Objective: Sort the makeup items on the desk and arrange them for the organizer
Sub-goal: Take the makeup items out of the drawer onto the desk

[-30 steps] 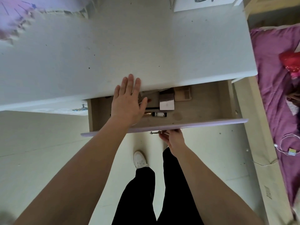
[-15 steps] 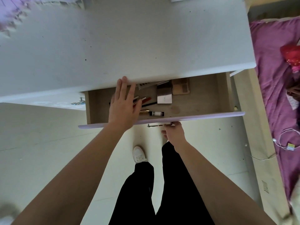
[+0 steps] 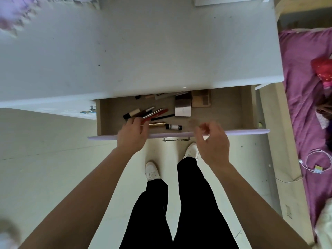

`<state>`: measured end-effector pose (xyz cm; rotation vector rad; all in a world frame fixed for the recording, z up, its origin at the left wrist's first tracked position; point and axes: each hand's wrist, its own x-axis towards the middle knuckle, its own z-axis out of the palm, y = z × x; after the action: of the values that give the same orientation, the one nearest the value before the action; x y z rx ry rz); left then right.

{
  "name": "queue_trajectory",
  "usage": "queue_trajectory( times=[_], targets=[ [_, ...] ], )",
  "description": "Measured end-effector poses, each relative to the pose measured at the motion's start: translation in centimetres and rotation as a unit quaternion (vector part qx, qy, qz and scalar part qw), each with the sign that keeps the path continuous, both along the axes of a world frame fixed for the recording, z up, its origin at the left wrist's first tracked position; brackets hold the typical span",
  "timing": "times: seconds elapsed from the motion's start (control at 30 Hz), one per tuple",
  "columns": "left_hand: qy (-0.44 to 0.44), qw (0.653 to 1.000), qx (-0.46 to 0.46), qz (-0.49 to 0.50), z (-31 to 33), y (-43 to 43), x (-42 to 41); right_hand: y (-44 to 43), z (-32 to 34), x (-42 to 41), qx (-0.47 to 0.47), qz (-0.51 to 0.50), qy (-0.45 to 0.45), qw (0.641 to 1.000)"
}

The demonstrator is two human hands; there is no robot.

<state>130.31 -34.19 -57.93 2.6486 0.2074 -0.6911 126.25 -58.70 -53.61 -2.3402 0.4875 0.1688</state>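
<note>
- Head view: looked straight down on a white desk [image 3: 143, 51] with its drawer [image 3: 233, 108] standing open below the front edge.
- Spotted the left hand [image 3: 133, 135] reaching over the lilac drawer front [image 3: 242, 131], with its fingers [image 3: 137, 122] curled down onto the near ends of a bunch of pencils [image 3: 152, 113].
- Could not tell whether those fingers gripped a pencil or merely touched the bunch.
- Caught the right hand [image 3: 212, 141] hovering just above the drawer front, blurred, slack and loosely bent, with nothing in it.
- Found the makeup lying inside the drawer, mostly in its left half.
- Picked out a gold tube [image 3: 158, 124] running out from under the left fingertips, with a small black-and-white tube [image 3: 173, 127] just beside its far end.
- Noted a thin black pencil [image 3: 162, 116] lying between the gold tube and the bunch.
- Saw a silver case [image 3: 182, 107] and a beige palette [image 3: 201, 100] side by side toward the back, both partly tucked under the desk edge.
- Made out a metal handle [image 3: 177, 139] below the drawer front, between the two hands.
- Glimpsed white shoes [image 3: 152, 170] on a pale floor, and off to the right a purple bedcover [image 3: 301, 87] with a white cable [image 3: 316, 159] on it.
</note>
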Motion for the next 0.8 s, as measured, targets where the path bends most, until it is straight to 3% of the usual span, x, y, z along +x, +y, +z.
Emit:
queue_trajectory(
  times=[0.07,0.2,0.27,0.43,0.63,0.8],
  targets=[
    [0.043,0.998,-0.016,0.041,-0.3,0.3,1.4,0.3,-0.7,3.0,0.001,0.027,0.002,1.000],
    [0.123,0.992,0.007,0.036,-1.1,1.2,4.1,0.3,-4.8,9.0,-0.055,0.073,0.200,0.976],
    [0.130,0.991,0.035,0.006,-1.7,1.6,5.0,0.5,-6.8,10.9,-0.106,0.095,0.239,0.960],
    [0.124,0.982,0.122,-0.076,-3.4,2.3,6.4,0.9,-10.1,12.4,-0.162,0.097,0.259,0.947],
    [0.156,0.977,0.116,-0.088,-6.0,1.6,6.5,-1.5,-11.9,12.2,-0.160,0.076,0.235,0.956],
    [0.179,0.976,0.089,-0.089,-6.8,0.8,6.6,-3.2,-11.0,12.6,-0.049,-0.053,0.231,0.970]
  ],
)
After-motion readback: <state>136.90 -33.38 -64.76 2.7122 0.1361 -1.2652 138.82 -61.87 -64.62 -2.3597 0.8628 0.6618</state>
